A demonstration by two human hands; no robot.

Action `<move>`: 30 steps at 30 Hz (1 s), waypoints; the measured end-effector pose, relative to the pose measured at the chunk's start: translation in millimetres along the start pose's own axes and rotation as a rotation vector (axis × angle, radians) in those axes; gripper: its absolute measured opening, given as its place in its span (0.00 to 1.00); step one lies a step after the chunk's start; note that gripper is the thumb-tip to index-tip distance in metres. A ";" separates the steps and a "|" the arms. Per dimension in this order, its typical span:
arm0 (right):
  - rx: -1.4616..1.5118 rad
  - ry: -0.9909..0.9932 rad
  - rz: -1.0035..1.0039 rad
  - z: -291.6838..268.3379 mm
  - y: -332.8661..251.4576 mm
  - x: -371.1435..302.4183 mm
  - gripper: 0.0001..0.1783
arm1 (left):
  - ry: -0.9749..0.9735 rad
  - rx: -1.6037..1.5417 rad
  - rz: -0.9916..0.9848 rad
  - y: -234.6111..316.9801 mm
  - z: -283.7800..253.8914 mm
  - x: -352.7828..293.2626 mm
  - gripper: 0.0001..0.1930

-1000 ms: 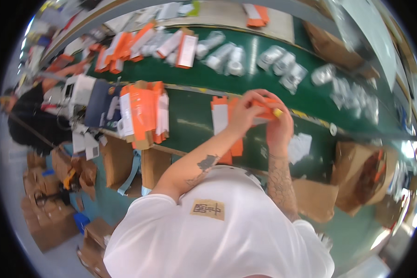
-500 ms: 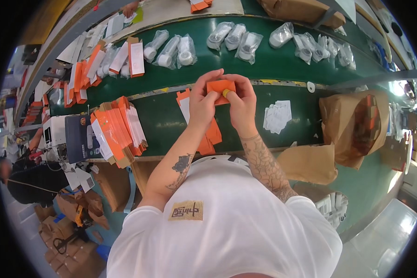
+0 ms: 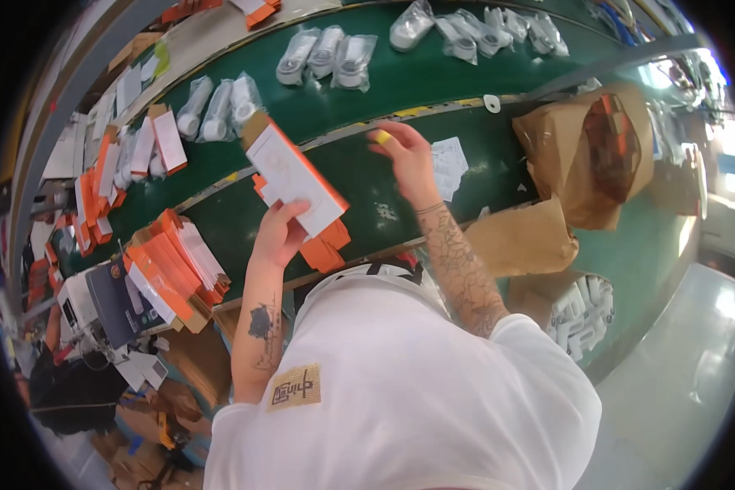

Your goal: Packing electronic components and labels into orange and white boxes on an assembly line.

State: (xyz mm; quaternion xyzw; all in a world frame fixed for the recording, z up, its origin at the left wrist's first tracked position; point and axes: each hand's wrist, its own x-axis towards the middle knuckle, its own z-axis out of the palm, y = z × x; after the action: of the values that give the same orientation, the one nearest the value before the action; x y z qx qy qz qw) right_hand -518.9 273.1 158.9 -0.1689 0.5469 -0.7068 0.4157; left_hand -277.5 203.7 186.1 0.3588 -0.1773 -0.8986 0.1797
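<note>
My left hand (image 3: pixel 282 233) grips a long carton (image 3: pixel 298 180) with a white face and orange sides, its thumb pressed on the white face. The carton is tilted above the bench, and a brown flap stands at its far end. Apart from it to the right, my right hand (image 3: pixel 412 159) is raised with bent, parted fingers and nothing visible in them. A yellow wrap (image 3: pixel 381 137) covers one of its digits. Below the carton lie flat orange cartons (image 3: pixel 327 247). White leaflets (image 3: pixel 447 167) are spread just beyond my right wrist.
A stack of orange and white cartons (image 3: pixel 175 265) stands at left, beside a dark blue box (image 3: pixel 122 304). Bagged white devices (image 3: pixel 351 61) line the green bench (image 3: pixel 433 77) at the back. Brown paper bags (image 3: pixel 584 155) stand at right, near a box of white parts (image 3: pixel 581 314).
Both hands were together at the carton's orange end. Now my right hand has let go and moved aside, while my left has brought the carton left and tilted it. The view has turned too.
</note>
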 end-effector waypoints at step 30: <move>-1.166 -1.091 -0.014 73.4 -61.6 21.5 0.11 | 0.303 1.142 0.515 -38.9 -40.3 -4.2 0.39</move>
State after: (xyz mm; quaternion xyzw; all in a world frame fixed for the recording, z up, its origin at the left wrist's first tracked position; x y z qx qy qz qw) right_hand -505.6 213.5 235.9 -0.6845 0.5470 -0.1271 0.4647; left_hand -253.8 231.9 143.8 0.4668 -0.6807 -0.5303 0.1936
